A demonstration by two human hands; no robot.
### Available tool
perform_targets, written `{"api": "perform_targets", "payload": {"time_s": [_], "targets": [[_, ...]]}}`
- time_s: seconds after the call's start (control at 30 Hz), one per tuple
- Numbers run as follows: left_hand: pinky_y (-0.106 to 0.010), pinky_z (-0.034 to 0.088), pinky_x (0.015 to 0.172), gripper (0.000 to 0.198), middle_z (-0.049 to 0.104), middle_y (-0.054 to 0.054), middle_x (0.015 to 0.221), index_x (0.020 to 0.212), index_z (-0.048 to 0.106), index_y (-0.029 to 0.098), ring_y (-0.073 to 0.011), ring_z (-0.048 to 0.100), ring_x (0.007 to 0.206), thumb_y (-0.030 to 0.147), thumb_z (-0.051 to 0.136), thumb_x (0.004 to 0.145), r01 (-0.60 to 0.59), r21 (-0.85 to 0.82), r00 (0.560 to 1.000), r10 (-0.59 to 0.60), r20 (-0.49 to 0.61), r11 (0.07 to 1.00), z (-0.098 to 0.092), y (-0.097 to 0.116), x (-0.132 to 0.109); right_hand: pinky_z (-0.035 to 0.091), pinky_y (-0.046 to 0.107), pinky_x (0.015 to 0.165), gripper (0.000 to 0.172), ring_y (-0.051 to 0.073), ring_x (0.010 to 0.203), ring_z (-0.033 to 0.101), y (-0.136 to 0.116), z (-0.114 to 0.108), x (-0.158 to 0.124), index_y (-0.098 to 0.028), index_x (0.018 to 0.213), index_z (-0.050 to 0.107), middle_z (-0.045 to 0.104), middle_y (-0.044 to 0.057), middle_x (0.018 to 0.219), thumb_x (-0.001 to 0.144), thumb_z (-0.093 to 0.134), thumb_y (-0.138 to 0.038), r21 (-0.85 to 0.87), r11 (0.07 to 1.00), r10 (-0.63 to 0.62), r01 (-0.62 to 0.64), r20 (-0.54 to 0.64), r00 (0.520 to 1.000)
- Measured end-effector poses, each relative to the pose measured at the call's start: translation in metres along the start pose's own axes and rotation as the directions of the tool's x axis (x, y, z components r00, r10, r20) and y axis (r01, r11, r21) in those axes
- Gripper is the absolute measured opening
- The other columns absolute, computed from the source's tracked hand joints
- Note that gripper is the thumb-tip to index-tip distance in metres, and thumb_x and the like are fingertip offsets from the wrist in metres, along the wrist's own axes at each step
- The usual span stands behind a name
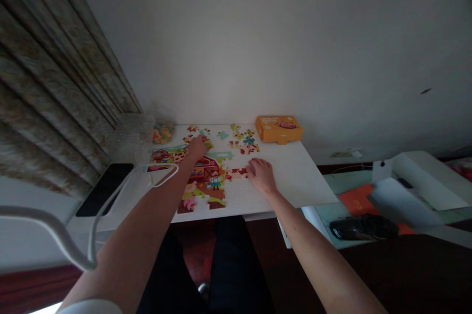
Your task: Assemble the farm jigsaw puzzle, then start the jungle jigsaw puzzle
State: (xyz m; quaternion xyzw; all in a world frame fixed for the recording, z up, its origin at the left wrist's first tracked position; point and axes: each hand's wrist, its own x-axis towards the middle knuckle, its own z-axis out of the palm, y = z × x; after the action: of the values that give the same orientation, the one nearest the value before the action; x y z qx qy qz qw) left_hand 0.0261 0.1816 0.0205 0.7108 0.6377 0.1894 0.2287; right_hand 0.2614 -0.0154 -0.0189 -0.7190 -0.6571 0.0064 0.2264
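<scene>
A partly joined farm jigsaw puzzle (pixel 204 173), with a red barn and a figure in a blue apron, lies on the white table. My left hand (pixel 198 147) reaches over its upper part to loose puzzle pieces (pixel 192 128) at the back left. The fingertips are mostly hidden among those pieces. My right hand (pixel 261 174) rests low on the table with its fingers a little apart. Its thumb side is against a brown-and-white cow section (pixel 238 173), which adjoins the barn's right side. More loose pieces (pixel 250 140) lie beyond my right hand.
An orange puzzle box (pixel 279 129) stands at the back right of the table (pixel 295 176). Clear plastic wrapping (pixel 132 132), a black phone (pixel 105 190) and a white cable (pixel 47 218) are at the left. A glass shelf with a black object (pixel 363 228) is right of the table.
</scene>
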Motion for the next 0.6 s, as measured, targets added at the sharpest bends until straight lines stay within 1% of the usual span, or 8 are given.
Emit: {"api": "perform_targets", "payload": {"time_s": [0.07,0.13,0.2,0.27,0.33,0.4,0.5,0.6], "targets": [[-0.041,0.047,0.096,0.031,0.073,-0.012,0.107,0.096,0.067,0.018,-0.0319,0.064,0.112,0.011,0.074,0.067,0.026,-0.109,1.0,-0.028,-0.014,0.994,-0.004,0.001,0.001,0.036,0.043,0.105,0.03,0.027,0.12,0.059,0.0,0.0,0.0,-0.02,0.116,0.069,0.07,0.011,0.127,0.103,0.048,-0.036,-0.003,1.0,0.0,0.0,0.0,1.0],[-0.038,0.048,0.094,0.016,0.074,-0.009,0.096,0.083,0.066,0.018,-0.0284,0.066,0.105,0.013,0.071,0.069,0.017,-0.185,1.0,-0.019,-0.013,0.983,-0.006,0.004,-0.002,0.037,0.043,0.105,0.029,0.027,0.12,0.059,0.0,-0.001,0.0,-0.019,0.115,0.069,0.07,0.012,0.126,0.103,0.049,-0.036,-0.003,1.0,0.003,-0.003,0.003,1.0],[-0.036,0.05,0.091,0.007,0.073,-0.006,0.09,0.08,0.065,0.019,-0.0244,0.066,0.098,0.015,0.067,0.073,0.0,-0.246,1.0,-0.003,-0.013,0.969,-0.005,0.009,-0.01,0.038,0.043,0.105,0.029,0.027,0.118,0.06,-0.001,-0.002,0.0,-0.019,0.116,0.069,0.071,0.012,0.125,0.102,0.05,-0.035,0.011,1.0,0.003,-0.003,-0.002,1.0],[-0.033,0.051,0.088,0.007,0.072,-0.004,0.089,0.082,0.065,0.019,-0.0211,0.066,0.093,0.018,0.065,0.075,-0.011,-0.322,1.0,0.005,-0.019,0.947,0.002,0.016,-0.026,0.04,0.042,0.104,0.028,0.026,0.116,0.061,-0.001,-0.004,-0.001,-0.019,0.117,0.069,0.071,0.012,0.122,0.101,0.051,-0.033,0.042,0.999,-0.006,0.007,-0.016,1.0],[-0.031,0.053,0.081,0.01,0.071,-0.002,0.087,0.085,0.064,0.019,-0.0185,0.067,0.086,0.019,0.065,0.075,-0.01,-0.408,1.0,0.006,-0.011,0.913,0.016,0.027,-0.05,0.042,0.041,0.103,0.028,0.026,0.115,0.062,0.0,-0.006,-0.002,-0.018,0.117,0.069,0.072,0.012,0.119,0.101,0.052,-0.032,0.083,0.996,-0.025,0.027,-0.027,0.999],[-0.029,0.054,0.073,0.011,0.07,-0.001,0.082,0.085,0.063,0.018,-0.0168,0.067,0.077,0.02,0.067,0.075,0.021,-0.536,1.0,-0.008,0.027,0.844,0.036,0.039,-0.08,0.045,0.038,0.1,0.028,0.025,0.111,0.064,0.002,-0.006,-0.003,-0.018,0.115,0.07,0.073,0.012,0.115,0.1,0.052,-0.033,0.131,0.991,-0.023,0.027,-0.036,0.999],[-0.025,0.053,0.064,0.02,0.067,0.001,0.074,0.088,0.059,0.019,-0.0145,0.066,0.068,0.014,0.069,0.072,0.062,-0.615,0.997,-0.022,0.072,0.786,0.068,0.058,-0.123,0.05,0.033,0.087,0.031,0.023,0.092,0.068,0.006,-0.005,-0.004,-0.021,0.113,0.071,0.076,0.009,0.103,0.101,0.047,-0.038,0.229,0.972,0.066,-0.054,-0.042,0.997],[-0.023,0.051,0.062,0.025,0.063,0.004,0.071,0.085,0.055,0.02,-0.0132,0.065,0.066,0.006,0.068,0.068,0.082,-0.652,0.996,-0.033,0.087,0.754,0.089,0.075,-0.152,0.049,0.03,0.075,0.04,0.022,0.079,0.069,0.012,-0.004,-0.004,-0.023,0.103,0.072,0.076,0.007,0.086,0.103,0.039,-0.045,0.349,0.926,0.163,-0.142,-0.033,0.986]]}}
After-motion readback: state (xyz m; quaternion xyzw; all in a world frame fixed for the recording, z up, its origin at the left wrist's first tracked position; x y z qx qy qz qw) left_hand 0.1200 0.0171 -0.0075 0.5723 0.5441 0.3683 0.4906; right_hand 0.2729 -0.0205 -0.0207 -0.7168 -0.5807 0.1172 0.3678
